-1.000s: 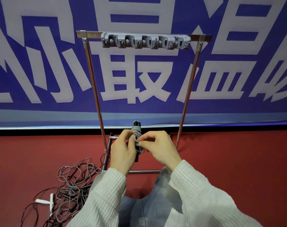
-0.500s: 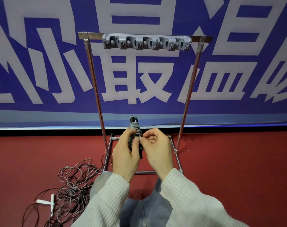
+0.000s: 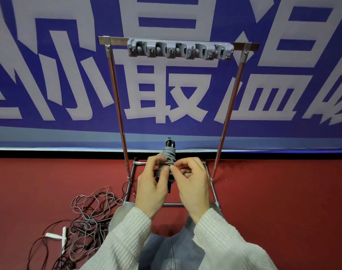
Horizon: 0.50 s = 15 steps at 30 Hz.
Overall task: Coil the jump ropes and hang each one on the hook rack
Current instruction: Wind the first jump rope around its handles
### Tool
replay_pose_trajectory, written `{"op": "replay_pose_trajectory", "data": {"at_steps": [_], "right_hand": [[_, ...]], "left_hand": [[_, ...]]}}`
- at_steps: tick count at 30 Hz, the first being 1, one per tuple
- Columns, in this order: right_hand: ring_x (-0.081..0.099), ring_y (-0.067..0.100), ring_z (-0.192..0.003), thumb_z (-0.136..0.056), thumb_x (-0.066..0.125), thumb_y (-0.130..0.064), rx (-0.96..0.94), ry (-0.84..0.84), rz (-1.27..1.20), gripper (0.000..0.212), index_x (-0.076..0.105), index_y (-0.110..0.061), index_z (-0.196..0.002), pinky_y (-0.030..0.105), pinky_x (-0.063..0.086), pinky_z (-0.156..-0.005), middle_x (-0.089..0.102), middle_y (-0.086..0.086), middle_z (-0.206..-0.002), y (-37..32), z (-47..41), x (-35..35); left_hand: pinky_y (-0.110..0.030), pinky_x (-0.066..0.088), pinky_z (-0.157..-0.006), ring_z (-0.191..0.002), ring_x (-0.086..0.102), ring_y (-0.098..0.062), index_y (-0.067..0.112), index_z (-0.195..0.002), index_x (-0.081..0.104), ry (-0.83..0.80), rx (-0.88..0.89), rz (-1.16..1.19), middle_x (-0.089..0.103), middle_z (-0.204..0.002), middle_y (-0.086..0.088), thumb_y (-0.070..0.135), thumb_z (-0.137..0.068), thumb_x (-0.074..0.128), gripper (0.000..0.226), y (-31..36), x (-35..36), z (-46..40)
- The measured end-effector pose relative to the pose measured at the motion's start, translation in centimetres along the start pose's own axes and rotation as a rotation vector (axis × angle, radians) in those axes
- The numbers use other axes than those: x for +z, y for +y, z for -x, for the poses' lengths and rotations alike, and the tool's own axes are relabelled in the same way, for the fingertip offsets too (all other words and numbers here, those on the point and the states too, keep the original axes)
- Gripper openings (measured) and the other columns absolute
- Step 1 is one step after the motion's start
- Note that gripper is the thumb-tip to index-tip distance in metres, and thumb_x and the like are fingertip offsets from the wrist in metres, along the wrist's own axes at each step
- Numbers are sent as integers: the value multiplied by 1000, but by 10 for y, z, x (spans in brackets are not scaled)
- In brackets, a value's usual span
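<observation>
While wound tight round its paired black handles, the grey jump rope looks light, slick and springy, held upright in front of the metal stand, well below the hook rack. Left hand curled round the bundle, right hand pinching the loose turn at its side. Best kept gripped across the wraps, else likely to uncoil; more ropes tangled on the red floor, lower left.

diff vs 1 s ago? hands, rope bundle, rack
The right hand has closed in toward the left hand, its fingertips now meeting the left thumb at the grey cord wound round the coiled jump rope. The bundle has risen slightly in view. The left hand grips the bundle as before. Unchanged: the hook rack has nothing hung on it, and the loose ropes lie tangled on the red floor.
</observation>
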State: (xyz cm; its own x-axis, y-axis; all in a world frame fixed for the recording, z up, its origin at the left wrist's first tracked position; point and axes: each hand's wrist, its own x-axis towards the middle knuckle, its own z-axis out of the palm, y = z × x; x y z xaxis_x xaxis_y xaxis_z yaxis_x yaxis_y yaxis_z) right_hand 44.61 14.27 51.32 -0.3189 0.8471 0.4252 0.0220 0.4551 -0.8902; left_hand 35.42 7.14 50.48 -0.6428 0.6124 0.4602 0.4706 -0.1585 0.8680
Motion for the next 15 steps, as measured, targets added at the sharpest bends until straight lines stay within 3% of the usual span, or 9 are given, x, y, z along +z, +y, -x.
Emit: {"op": "replay_pose_trajectory", "data": {"at_steps": [4,9,12,15], "right_hand": [[60,9,-69,-85,78,-9,-23,-68,-19,16,69,-21,-81,19,49,-67,61,-9,-88,-5,-8,1],[64,13,-77,-87,74,-5,-109,-50,-35,15,70,-19,-86,19,51,-71,65,-8,-89,-6,-9,-4],[62,11,-74,-91,69,-5,-52,-34,-95,15,69,-20,-89,16,47,-69,68,-4,-89,-3,-15,-9],[58,5,-71,-94,68,-11,43,-38,-153,11,67,-22,-95,17,47,-68,68,-6,-88,2,-24,-15]], "left_hand": [[-21,50,-95,-124,59,-13,29,-122,50,54,-188,290,60,-131,-2,-2,-99,56,39,4,5,-4],[-34,51,-104,-122,60,-17,21,-123,55,66,-258,377,62,-129,-5,-1,-101,53,31,7,7,-6],[-32,53,-99,-118,62,-17,19,-125,56,66,-261,409,64,-127,-6,3,-101,55,28,7,7,-6],[-19,53,-84,-106,64,-7,25,-122,56,54,-209,364,64,-123,-3,6,-98,62,31,8,7,-7]]}}
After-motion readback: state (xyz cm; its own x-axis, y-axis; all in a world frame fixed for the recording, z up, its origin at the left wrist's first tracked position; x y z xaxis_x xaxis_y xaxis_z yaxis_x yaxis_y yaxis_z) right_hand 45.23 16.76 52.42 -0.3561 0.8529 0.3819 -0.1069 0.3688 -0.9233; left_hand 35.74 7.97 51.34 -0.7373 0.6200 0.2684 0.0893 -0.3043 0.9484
